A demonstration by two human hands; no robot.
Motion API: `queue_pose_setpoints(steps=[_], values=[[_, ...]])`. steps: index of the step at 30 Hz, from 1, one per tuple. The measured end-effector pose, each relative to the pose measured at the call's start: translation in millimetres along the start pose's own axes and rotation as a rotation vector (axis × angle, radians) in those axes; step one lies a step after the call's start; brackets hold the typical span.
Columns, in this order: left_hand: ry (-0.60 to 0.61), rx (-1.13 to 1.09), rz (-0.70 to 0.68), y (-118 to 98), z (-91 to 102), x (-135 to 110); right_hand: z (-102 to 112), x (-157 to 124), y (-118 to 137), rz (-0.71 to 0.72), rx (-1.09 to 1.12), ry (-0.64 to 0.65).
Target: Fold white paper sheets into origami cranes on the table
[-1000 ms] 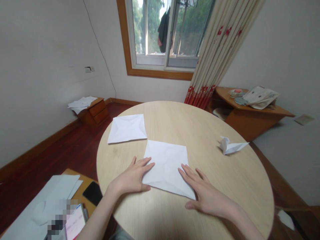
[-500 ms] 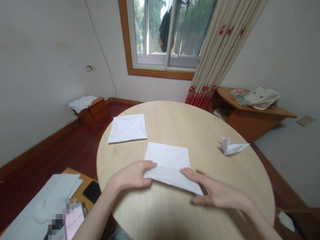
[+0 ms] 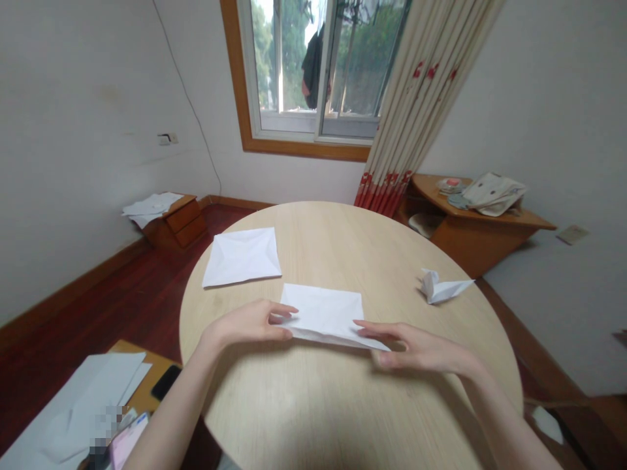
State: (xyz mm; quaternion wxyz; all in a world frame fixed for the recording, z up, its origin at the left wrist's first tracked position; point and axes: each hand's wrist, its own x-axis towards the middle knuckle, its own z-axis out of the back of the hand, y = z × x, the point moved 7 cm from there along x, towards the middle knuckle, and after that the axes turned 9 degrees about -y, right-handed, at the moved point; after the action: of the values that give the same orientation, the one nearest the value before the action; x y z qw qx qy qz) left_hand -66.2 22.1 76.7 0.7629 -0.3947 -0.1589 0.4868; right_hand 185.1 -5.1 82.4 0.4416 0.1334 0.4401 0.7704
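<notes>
A white sheet of paper with creases lies on the round table in front of me. Its near edge is raised in a narrow flap between my two hands. At the left end of that edge, my left hand pinches the paper, fingers on top and thumb at the near side. My right hand holds the right corner in the same way, its thumb below the edge. Farther left rests a second creased white paper. A folded paper bird stands on the right of the table.
On a low wooden surface at the lower left lie white papers, a black phone and a pinkish device. A small cabinet stands by the wall. Behind the table is a corner desk with a cloth bag.
Both hands have moved the near edge of the sheet away from me, and its visible flap is narrower. The whole view has shifted slightly. The second paper and the bird stay in place.
</notes>
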Motion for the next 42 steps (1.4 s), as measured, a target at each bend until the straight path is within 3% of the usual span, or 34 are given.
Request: queue_pose_setpoints(steps=[11,16,19,24,28,30,31,36,42], values=[[0.026,-0.051,-0.105,-6.8,21.8,41.6,23.7,25.8,-6.9,0.042,-0.008,-0.039],[-0.048,-0.162,-0.198,-5.8,24.9,58.3,34.6,35.5,-11.6,0.060,0.077,-0.151],[-0.189,-0.047,-0.236,-2.4,25.1,63.5,36.2,40.4,-18.1,0.067,0.158,-0.221],[-0.498,0.265,-0.390,-14.7,21.0,54.6,41.7,44.7,-25.7,0.127,0.136,-0.461],[-0.657,0.456,-0.470,-30.4,3.2,40.2,43.9,32.5,-6.9,0.241,-0.132,-0.871],[-0.732,0.502,-0.433,-33.9,-6.5,33.5,34.9,22.7,10.1,0.333,-0.253,-1.058],[-0.761,0.509,-0.415,-34.8,-11.7,30.6,26.8,21.1,16.7,0.368,-0.291,-1.091],[-0.680,0.530,-0.395,-28.2,-42.1,31.4,-20.3,36.5,26.1,0.509,-0.488,-0.998],[-0.601,0.550,-0.373,-5.2,-56.6,45.1,-44.9,65.2,-5.2,0.385,-0.639,-0.868]])
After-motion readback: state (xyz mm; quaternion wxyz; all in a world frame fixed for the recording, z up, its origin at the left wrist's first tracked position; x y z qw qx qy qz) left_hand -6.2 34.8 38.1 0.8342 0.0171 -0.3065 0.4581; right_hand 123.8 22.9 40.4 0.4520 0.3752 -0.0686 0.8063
